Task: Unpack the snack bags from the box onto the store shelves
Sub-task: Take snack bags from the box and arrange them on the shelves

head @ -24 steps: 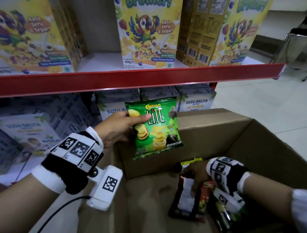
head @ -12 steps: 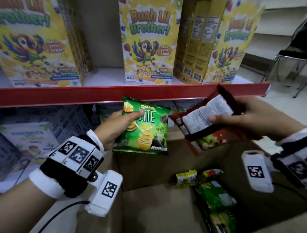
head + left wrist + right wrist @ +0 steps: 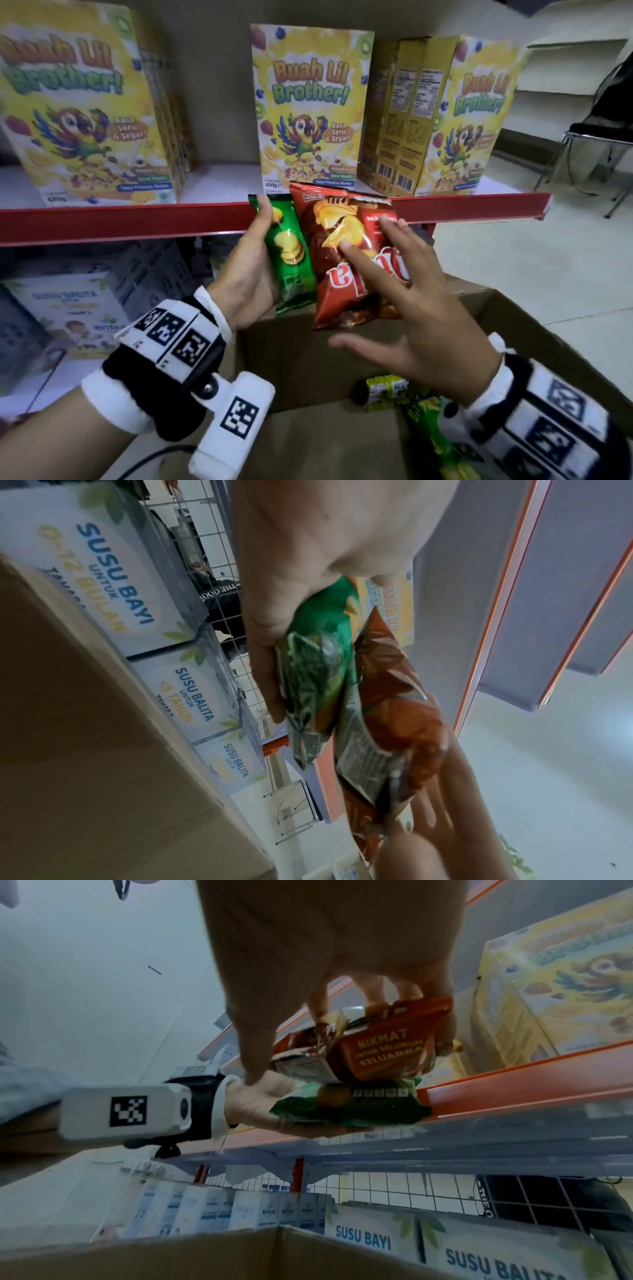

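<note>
My left hand (image 3: pixel 251 270) grips a green chip bag (image 3: pixel 291 253) upright just in front of the red shelf edge (image 3: pixel 120 219), thumb on its top left corner. A red chip bag (image 3: pixel 349 274) leans against the green one, overlapping its right side. My right hand (image 3: pixel 411 308) lies on the red bag's front with straight, spread fingers, thumb free below. In the left wrist view the green bag (image 3: pixel 318 664) and red bag (image 3: pixel 394 723) sit stacked together. The right wrist view shows the red bag (image 3: pixel 377 1047) on the green bag (image 3: pixel 352 1110).
An open cardboard box (image 3: pixel 308 359) stands below my hands with more snack bags (image 3: pixel 387 390) inside. Yellow cereal boxes (image 3: pixel 308 109) fill the shelf above the red edge, with a gap left of the middle one. Milk boxes (image 3: pixel 72 315) sit on the lower shelf. A chair (image 3: pixel 596 137) stands at right.
My right hand lifted a red bag out of the box and laid it against the green bag. Both hands rose toward the cereal shelf, and the right fingers have straightened on the red bag.
</note>
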A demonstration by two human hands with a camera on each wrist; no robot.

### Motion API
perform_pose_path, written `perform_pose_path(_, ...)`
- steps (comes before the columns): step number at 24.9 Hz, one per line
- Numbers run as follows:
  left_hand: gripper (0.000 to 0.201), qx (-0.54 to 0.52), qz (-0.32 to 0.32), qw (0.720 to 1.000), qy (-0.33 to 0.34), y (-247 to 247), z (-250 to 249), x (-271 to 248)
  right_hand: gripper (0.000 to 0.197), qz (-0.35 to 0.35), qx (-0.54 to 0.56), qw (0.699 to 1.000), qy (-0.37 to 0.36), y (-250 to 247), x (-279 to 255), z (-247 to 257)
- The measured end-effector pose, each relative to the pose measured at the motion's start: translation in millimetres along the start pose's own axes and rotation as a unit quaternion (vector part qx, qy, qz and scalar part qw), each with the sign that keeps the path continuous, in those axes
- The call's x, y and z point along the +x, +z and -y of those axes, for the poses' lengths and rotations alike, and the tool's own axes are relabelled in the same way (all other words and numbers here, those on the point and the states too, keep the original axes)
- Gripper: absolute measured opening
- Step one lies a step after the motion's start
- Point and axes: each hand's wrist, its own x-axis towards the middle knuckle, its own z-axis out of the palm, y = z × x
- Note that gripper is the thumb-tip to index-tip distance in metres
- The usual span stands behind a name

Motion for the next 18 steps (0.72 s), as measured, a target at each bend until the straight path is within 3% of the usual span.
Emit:
perform_pose_path(2, 0.075, 0.007, 0.030, 0.999, 0.029, 1, 0, -2, 0.075, 0.012, 0.047, 0.999, -0.005, 5, -3, 1)
perform_pose_path(5, 0.069, 0.035, 0.002, 0.997, 0.069, 1, 6, 0, 0.050, -0.085, 0.224, 0.968, 0.071, 7, 2, -2)
perform_pose_path(7, 0.068, 0.026, -0.003, 0.996, 0.084, 1, 10, 4, 0.064, -0.116, 0.322, 0.923, 0.174, 4, 9, -9)
perform_pose_path(9, 0.068, 0.010, 0.005, 0.995, 0.095, 0, 12, 7, 0.089, -0.058, 0.438, 0.856, 0.267, 1, 15, -19)
perform_pose_path(10, 0.069, 0.008, 0.013, 0.995, 0.100, -1, 12, 7, 0.092, -0.033, 0.494, 0.820, 0.288, -1, 15, -22)
perform_pose_path(12, 0.080, 0.027, 0.044, 0.994, 0.096, -6, 15, 7, 0.092, -0.022, 0.549, 0.781, 0.296, -4, 16, -25)
perform_pose_path(15, 0.099, 0.099, 0.075, 0.990, 0.073, -10, 23, 6, 0.099, -0.012, 0.530, 0.789, 0.311, -3, 15, -26)
perform_pose_path(16, 0.094, 0.111, 0.072, 0.989, 0.071, -11, 26, 6, 0.108, 0.005, 0.493, 0.813, 0.310, -7, 16, -27)
perform_pose_path(18, 0.083, 0.127, 0.061, 0.988, 0.063, -11, 28, 7, 0.118, 0.012, 0.352, 0.898, 0.264, -23, 21, -34)
